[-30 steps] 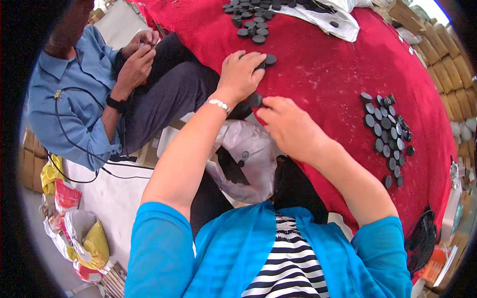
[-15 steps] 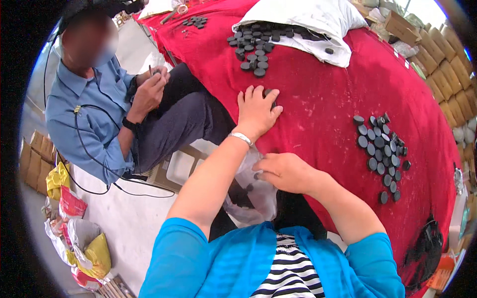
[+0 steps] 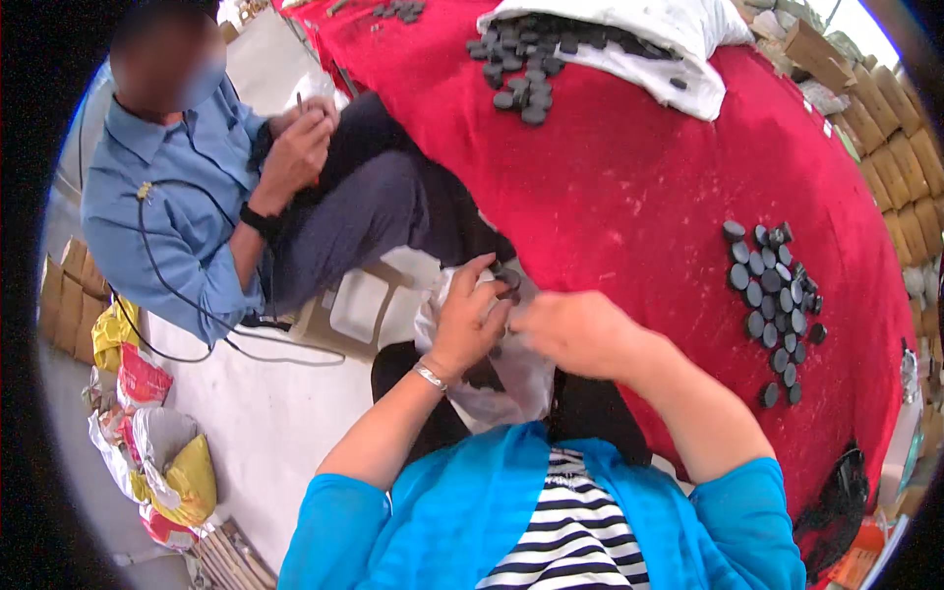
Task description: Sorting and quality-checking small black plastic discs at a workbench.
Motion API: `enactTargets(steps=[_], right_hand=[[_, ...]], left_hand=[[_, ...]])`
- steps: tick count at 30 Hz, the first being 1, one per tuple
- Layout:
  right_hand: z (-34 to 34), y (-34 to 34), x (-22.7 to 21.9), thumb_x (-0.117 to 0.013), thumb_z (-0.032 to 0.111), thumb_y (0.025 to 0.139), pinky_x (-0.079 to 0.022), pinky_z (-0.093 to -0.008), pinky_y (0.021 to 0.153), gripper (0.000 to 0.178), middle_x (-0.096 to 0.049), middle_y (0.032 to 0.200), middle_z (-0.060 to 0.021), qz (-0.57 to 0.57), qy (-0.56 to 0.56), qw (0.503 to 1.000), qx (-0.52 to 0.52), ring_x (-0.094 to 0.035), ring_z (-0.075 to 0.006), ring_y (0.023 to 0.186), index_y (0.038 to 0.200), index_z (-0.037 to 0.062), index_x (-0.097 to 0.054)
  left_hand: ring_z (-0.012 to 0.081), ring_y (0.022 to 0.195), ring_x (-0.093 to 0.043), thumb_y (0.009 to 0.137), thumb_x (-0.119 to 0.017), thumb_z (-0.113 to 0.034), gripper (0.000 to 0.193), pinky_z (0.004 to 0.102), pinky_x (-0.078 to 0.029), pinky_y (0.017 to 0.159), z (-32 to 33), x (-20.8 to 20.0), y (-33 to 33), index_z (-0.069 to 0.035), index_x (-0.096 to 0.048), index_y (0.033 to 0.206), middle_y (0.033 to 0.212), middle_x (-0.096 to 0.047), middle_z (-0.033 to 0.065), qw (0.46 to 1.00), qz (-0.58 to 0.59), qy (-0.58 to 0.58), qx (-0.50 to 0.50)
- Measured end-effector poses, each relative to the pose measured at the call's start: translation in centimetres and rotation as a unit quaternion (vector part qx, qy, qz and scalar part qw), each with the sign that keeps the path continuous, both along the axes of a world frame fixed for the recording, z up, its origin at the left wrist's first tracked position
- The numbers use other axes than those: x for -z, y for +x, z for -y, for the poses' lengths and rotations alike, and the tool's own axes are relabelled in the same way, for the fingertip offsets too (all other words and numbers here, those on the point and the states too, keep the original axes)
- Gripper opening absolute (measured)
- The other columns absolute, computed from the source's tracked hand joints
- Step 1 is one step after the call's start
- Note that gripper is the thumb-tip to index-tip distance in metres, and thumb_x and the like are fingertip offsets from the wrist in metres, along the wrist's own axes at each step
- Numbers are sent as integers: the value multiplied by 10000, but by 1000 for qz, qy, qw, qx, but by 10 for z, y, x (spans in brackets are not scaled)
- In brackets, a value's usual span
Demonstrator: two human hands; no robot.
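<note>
Red cloth-covered table (image 3: 629,197), black discs (image 3: 772,305), pale floor (image 3: 265,413), cardboard boxes (image 3: 885,108)

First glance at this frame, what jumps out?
The red cloth over the table fills the upper right, with a cluster of dark round caps on its right side and more spilling from a white sack at the top. At centre, the left hand and right hand meet over a pale plastic bag on the lap. A seated person in a blue shirt sits at upper left.
</note>
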State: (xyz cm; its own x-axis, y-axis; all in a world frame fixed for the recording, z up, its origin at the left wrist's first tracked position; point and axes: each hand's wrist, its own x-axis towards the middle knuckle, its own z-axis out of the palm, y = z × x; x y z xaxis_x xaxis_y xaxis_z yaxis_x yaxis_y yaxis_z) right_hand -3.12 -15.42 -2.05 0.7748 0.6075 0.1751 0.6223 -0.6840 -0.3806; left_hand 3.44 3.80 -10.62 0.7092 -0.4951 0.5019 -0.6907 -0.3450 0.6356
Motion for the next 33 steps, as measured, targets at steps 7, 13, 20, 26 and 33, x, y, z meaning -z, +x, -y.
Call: enactTargets(steps=[7, 13, 20, 26, 33], right_hand=[[25, 28, -21, -550, 162, 932, -507, -244, 607, 219, -651, 938, -69, -343, 505, 749, 258, -643, -129, 784, 1064, 5, -627], [25, 23, -18, -561, 114, 921, -501, -242, 598, 194, -641, 902, -71, -338, 438, 797, 242, -634, -121, 772, 1048, -19, -623], [25, 27, -19, -505, -17, 873, -456, -204, 539, 188, -632, 873, -123, -311, 425, 824, 208, -591, -105, 588, 1003, -62, -632], [27, 37, -18, -516, -43, 827, -455, -210, 515, 196, -629, 872, -165, -245, 394, 867, 182, -594, -120, 558, 977, -75, -639], [30, 34, -23, -636, 14, 823, -488, -245, 536, 158, -656, 869, -98, -276, 399, 843, 230, -638, -137, 656, 976, -1, -673]], left_hand=[[361, 905, -594, 825, -590, -199, 201, 452, -476, 807, -20, 103, -15, -5, -609, 873, 905, -614, 186, 940, -276, 199, 40], [373, 894, -616, 812, -588, -197, 226, 497, -478, 789, 58, 167, -17, -27, -593, 961, 943, -614, 176, 941, -214, 240, 105], [390, 979, -598, 823, -554, -126, 234, 478, -475, 846, 116, 280, 24, -41, -571, 1040, 1058, -603, 207, 873, -343, 315, 144], [392, 986, -594, 820, -554, -118, 243, 475, -474, 849, 124, 309, 30, -41, -570, 1050, 1060, -603, 209, 857, -386, 308, 148], [394, 994, -590, 817, -554, -109, 254, 471, -474, 852, 129, 287, 29, -42, -569, 1061, 1061, -602, 212, 887, -369, 246, 128]])
